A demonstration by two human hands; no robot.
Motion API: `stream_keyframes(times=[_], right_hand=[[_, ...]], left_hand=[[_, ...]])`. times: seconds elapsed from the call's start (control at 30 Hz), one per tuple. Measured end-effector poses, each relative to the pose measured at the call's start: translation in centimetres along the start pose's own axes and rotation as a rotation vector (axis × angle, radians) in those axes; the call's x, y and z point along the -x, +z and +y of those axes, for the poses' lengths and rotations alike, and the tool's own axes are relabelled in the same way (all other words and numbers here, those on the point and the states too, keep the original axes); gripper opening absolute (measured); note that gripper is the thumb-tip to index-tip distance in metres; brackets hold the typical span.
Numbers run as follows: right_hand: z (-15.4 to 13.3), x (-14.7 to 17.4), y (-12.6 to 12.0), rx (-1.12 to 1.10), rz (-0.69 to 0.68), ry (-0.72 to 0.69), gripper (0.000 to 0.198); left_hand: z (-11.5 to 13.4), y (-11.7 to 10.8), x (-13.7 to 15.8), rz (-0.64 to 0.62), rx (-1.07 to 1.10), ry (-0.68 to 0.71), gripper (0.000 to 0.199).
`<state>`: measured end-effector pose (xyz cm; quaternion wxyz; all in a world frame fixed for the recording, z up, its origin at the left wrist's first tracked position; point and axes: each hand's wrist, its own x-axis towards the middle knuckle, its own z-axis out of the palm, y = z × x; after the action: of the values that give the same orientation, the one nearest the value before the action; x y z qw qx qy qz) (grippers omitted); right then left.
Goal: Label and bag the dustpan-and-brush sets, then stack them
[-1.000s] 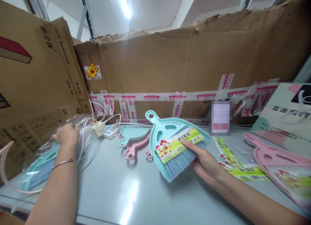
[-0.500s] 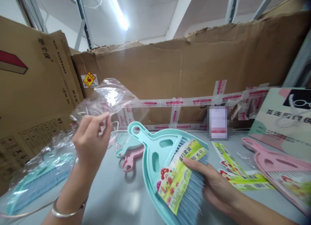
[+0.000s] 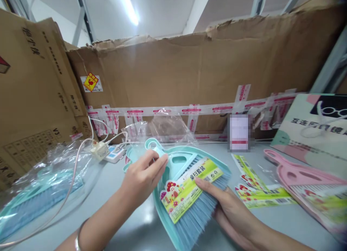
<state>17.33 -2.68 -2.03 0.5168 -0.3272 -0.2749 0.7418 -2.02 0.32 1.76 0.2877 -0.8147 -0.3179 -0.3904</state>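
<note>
My right hand [image 3: 230, 207] grips a light-teal dustpan [image 3: 165, 193] with its blue-bristled brush [image 3: 197, 211] nested in it, thumb on top. A yellow-green card label [image 3: 189, 191] with mushroom pictures lies across the bristles, under that thumb. Over the dustpan's handle end, my left hand [image 3: 145, 175] is closed in a pinch on a clear plastic bag [image 3: 170, 124]. The bag spreads out behind the handle; where its edge meets my fingers is hard to see. Another teal handle [image 3: 130, 157] shows partly behind my left hand.
At left, a bagged teal dustpan set [image 3: 40, 193] lies beside a cable and a power strip [image 3: 115, 155]. On the right are loose card labels [image 3: 265, 197], a pink dustpan set [image 3: 303, 178] and a printed box [image 3: 314, 132]. A large carton [image 3: 162, 70] stands behind.
My left hand has come down and right with the plastic bag, from raised at the left to over the dustpan's handle. My right hand keeps its hold; the dustpan has shifted slightly left.
</note>
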Motion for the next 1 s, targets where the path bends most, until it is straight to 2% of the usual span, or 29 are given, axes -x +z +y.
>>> stream_keyframes(times=[0.13, 0.23, 0.37, 0.43, 0.5, 0.53, 0.6, 0.63, 0.7, 0.73, 0.77, 0.8, 0.87, 0.93, 1.0], right_hand=[[0.2, 0.1, -0.1, 0.016, -0.019, 0.021, 0.062], [0.3, 0.1, 0.0, 0.003, -0.028, 0.013, 0.062], [-0.1, -0.3, 0.0, -0.067, 0.047, -0.056, 0.066], [-0.4, -0.6, -0.1, -0.095, 0.088, -0.102, 0.068], [-0.8, -0.8, -0.1, -0.114, 0.107, -0.128, 0.068], [-0.9, -0.8, -0.1, -0.120, 0.111, -0.132, 0.068], [-1.1, -0.8, -0.1, -0.126, 0.119, -0.135, 0.068], [-1.2, -0.8, -0.1, -0.125, 0.121, -0.136, 0.068], [-1.1, -0.8, -0.1, -0.121, 0.124, -0.133, 0.069], [-1.0, -0.8, -0.2, -0.118, 0.127, -0.130, 0.069], [-0.9, -0.9, -0.2, -0.115, 0.130, -0.126, 0.069], [-0.7, -0.9, -0.3, -0.111, 0.133, -0.125, 0.069], [-0.3, -1.1, -0.4, -0.102, 0.135, -0.134, 0.069], [0.1, -1.2, -0.5, -0.087, 0.124, -0.138, 0.068], [0.5, -1.2, -0.5, -0.069, 0.106, -0.121, 0.065]], left_hand=[[0.6, 0.1, 0.2, -0.013, 0.007, 0.009, 0.019], [1.0, 0.0, 0.2, -0.073, 0.030, 0.024, 0.021], [1.2, -0.1, 0.3, -0.149, 0.115, -0.003, 0.023], [0.9, -0.1, 0.3, -0.112, 0.174, -0.027, 0.029], [0.3, 0.0, 0.3, 0.029, 0.203, -0.176, 0.039], [-0.1, 0.2, 0.4, 0.135, 0.224, -0.323, 0.044], [-0.7, 0.7, 0.4, 0.313, 0.353, -0.727, 0.049], [-0.9, 1.0, 0.5, 0.339, 0.473, -0.952, 0.049], [-0.8, 1.6, 0.4, 0.240, 0.795, -1.356, 0.045], [-0.5, 1.8, 0.4, 0.135, 0.976, -1.494, 0.045], [0.0, 2.0, 0.3, 0.028, 1.153, -1.568, 0.046], [0.7, 2.1, 0.3, -0.062, 1.317, -1.579, 0.047], [2.1, 2.2, 0.3, -0.198, 1.544, -1.479, 0.048], [3.2, 2.2, 0.5, -0.259, 1.593, -1.375, 0.057], [3.7, 2.2, 0.8, -0.266, 1.576, -1.327, 0.072]])
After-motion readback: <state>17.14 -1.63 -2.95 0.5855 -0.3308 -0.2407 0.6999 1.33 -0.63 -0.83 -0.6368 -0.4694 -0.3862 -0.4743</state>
